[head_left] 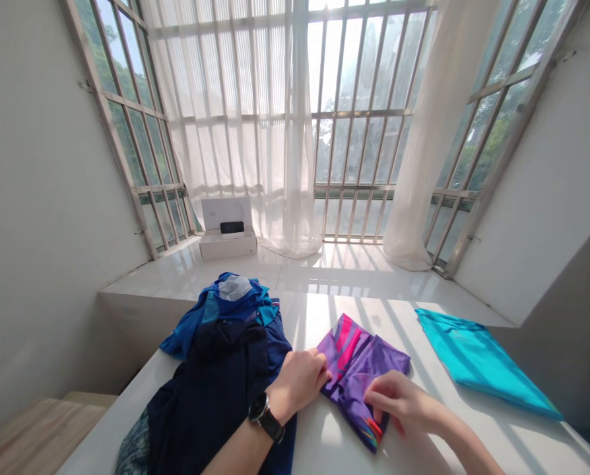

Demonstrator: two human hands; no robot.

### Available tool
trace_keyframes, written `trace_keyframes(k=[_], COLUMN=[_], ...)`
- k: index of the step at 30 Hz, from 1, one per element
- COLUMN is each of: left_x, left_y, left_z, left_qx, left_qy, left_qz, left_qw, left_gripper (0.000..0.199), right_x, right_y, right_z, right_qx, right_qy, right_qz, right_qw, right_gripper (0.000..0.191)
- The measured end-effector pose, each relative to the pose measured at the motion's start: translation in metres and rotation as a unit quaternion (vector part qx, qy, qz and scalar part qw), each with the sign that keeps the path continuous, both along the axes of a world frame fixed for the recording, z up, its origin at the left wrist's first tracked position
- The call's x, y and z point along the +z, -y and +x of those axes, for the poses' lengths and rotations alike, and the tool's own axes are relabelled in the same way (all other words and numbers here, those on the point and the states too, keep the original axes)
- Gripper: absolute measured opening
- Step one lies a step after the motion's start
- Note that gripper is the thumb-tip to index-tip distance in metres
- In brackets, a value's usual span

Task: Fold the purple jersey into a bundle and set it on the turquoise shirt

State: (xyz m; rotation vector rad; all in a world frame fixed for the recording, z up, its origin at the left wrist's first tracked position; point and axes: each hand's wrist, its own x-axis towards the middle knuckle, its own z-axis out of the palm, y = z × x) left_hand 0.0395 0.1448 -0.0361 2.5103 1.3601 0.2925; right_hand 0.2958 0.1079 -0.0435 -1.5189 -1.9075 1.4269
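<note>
A purple garment [364, 359] with pink and orange markings lies folded on the white table [319, 455], its fabric creased across the middle. My left hand [302, 376], with a black watch on its wrist, has its fingers curled on the garment's left edge. Over the lower right part of the garment, my right hand [391, 399] pinches the fabric between thumb and fingers. A heap of dark navy and blue clothes [220, 363] rests just left of my left hand. A flat, folded turquoise garment [488, 363] lies at the right.
A white box [228, 244] with its lid up and a black device [232, 227] on it stands on the window sill [285, 274]. Behind hang sheer white curtains [285, 132] before barred windows. A wooden surface [37, 429] shows at lower left.
</note>
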Motion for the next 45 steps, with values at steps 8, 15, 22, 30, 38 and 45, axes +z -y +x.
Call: trace_keyframes(k=[8,15,22,30,38,45], left_x=[-0.003,-0.007,-0.009,-0.009,-0.007,-0.005], left_y=[-0.004,-0.008,-0.007,-0.004,-0.005,-0.005], left_z=[-0.008,-0.01,-0.007,-0.012,-0.011,-0.013], left_qx=[-0.023,-0.053,-0.052,-0.062,-0.087,-0.069], left_qy=[0.088,0.122,0.093,0.056,0.039,0.095], left_qz=[-0.022,-0.001,0.003,-0.003,-0.039,-0.087], left_qw=[0.996,0.991,0.994,0.996,0.995,0.989], left_gripper=[0.044,0.032,0.02,0.035,0.028,0.013], right_x=[0.016,0.002,-0.007,-0.007,-0.004,-0.01], right_y=[0.008,-0.018,-0.017,-0.016,-0.016,-0.017], right_z=[-0.027,-0.018,-0.01,-0.013,-0.013,0.001], right_qx=[0.115,-0.013,0.007,0.009,0.018,0.011], right_qy=[-0.107,0.035,0.127,0.138,0.146,0.123], right_qz=[-0.082,0.245,0.265,0.235,0.21,0.176], right_qw=[0.984,0.969,0.956,0.962,0.966,0.977], right_gripper=[0.045,0.032,0.018,0.015,0.018,0.016])
